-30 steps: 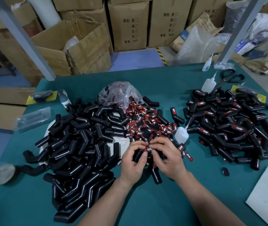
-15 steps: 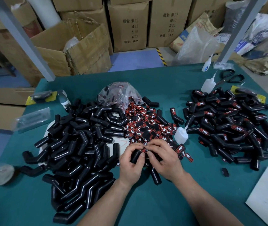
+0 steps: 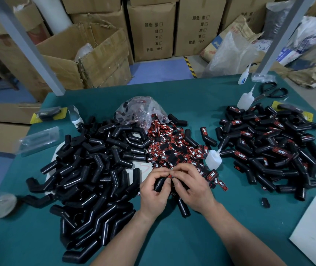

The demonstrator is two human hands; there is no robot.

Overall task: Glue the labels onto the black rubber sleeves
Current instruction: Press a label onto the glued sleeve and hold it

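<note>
Before the label heap [image 3: 174, 150], a sleeve [image 3: 160, 184] is gripped by the left hand [image 3: 154, 191] and a label [image 3: 170, 176] is pinched onto it by the right hand [image 3: 191, 189], so a crooked bond could be caused by slipping.

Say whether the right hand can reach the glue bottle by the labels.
Probably yes: the glue bottle stands just beyond the right hand, with only flat labels between, though it holds a sleeve.

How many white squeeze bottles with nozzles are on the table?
3. The near bottle stands beside the label heap, the middle bottle behind the right sleeve pile, the far bottle by the metal post. More may be hidden under piles.
</note>
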